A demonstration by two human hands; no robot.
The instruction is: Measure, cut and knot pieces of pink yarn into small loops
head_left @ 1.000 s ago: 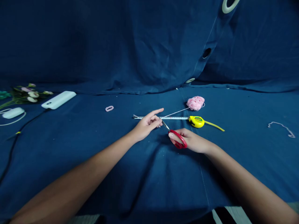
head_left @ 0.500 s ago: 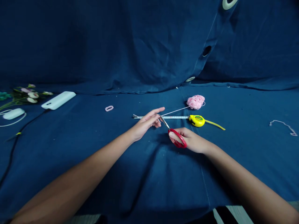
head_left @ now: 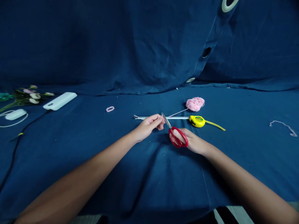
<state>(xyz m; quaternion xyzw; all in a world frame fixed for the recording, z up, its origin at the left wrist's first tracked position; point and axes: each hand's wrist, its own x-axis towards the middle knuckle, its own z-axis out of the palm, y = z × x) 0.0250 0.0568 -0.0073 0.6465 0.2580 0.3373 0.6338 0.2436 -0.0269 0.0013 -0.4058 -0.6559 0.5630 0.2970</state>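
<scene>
The left hand (head_left: 148, 127) was closed, apparently pinching a pale yarn strand (head_left: 177, 113) running from the pink yarn ball (head_left: 195, 104). The right hand (head_left: 190, 141) gripped red-handled scissors (head_left: 177, 137), blade tips beside the left fingers, just nearer than the yellow tape measure (head_left: 197, 121).

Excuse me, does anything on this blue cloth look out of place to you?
Yes, a loose length of pale pink yarn lies alone at the far right, well apart from the pink yarn ball. A small pink loop also sits by itself left of the hands on the blue cloth. Both look stray.
</scene>
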